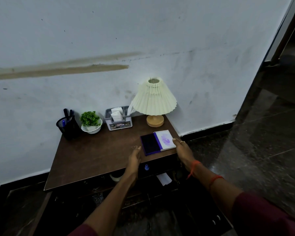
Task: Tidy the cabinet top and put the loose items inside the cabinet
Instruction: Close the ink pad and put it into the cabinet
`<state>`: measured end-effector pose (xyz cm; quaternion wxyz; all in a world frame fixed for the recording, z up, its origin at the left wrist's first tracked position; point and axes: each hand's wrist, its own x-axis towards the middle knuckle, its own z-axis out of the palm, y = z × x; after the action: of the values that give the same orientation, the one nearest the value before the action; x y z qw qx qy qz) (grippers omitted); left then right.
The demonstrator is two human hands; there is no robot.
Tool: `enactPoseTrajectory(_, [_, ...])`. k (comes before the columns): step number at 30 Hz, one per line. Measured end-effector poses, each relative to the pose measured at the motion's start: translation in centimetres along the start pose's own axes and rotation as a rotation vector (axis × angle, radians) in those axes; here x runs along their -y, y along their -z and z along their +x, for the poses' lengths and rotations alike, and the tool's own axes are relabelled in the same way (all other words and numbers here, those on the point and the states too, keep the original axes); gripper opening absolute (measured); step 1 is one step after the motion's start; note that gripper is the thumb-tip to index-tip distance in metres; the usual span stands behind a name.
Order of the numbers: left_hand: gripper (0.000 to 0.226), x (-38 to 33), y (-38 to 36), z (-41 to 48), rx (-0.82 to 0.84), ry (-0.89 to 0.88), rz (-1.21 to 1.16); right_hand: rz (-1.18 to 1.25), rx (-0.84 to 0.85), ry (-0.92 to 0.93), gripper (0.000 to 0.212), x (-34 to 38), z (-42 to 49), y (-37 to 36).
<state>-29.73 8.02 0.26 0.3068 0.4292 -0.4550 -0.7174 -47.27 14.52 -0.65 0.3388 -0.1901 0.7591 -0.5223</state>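
An open ink stamp pad (pixel 157 142), with a dark purple pad and a stained white lid lying flat, rests near the front right corner of the brown cabinet top (pixel 95 154). My right hand (pixel 182 149) touches the lid's right edge, fingers extended, a ring on one finger. My left hand (pixel 134 157) hovers open just left of the pad, not touching it. Below the front edge an open drawer (pixel 153 169) shows a small blue-capped bottle (pixel 146 167), a white paper (pixel 164 179) and a tape roll (pixel 116 176).
Along the wall stand a black mesh pen holder (pixel 67 126), a small green plant in a white bowl (pixel 91 123), a grey tissue box (pixel 118 120) and a pleated cream lamp (pixel 154 103). Dark tiled floor lies to the right.
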Motion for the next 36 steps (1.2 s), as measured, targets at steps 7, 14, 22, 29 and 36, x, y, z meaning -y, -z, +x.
enactPoseTrajectory(7, [0.048, 0.6, -0.2, 1.8, -0.026, 0.075, 0.007, -0.016, -0.028, -0.075, 0.054, 0.2, 1.8, 0.0])
enactPoseTrajectory(14, [0.05, 0.6, 0.0, 2.4, 0.006, 0.107, 0.006, -0.05, -0.046, -0.112, 0.058, 0.5, 2.3, 0.0])
enactPoseTrajectory(22, [0.05, 0.4, 0.1, 2.5, 0.024, 0.127, -0.025, 0.118, -0.057, -0.163, 0.036, 0.6, 3.2, 0.0])
enactPoseTrajectory(29, [0.051, 0.4, 0.1, 2.4, 0.01, 0.136, -0.056, 0.365, -0.069, -0.059, 0.018, 2.8, 0.9, -2.5])
enactPoseTrajectory(36, [0.05, 0.3, 0.0, 2.3, 0.002, 0.133, -0.079, 0.214, 0.038, -0.025, 0.022, 1.4, -0.5, -6.4])
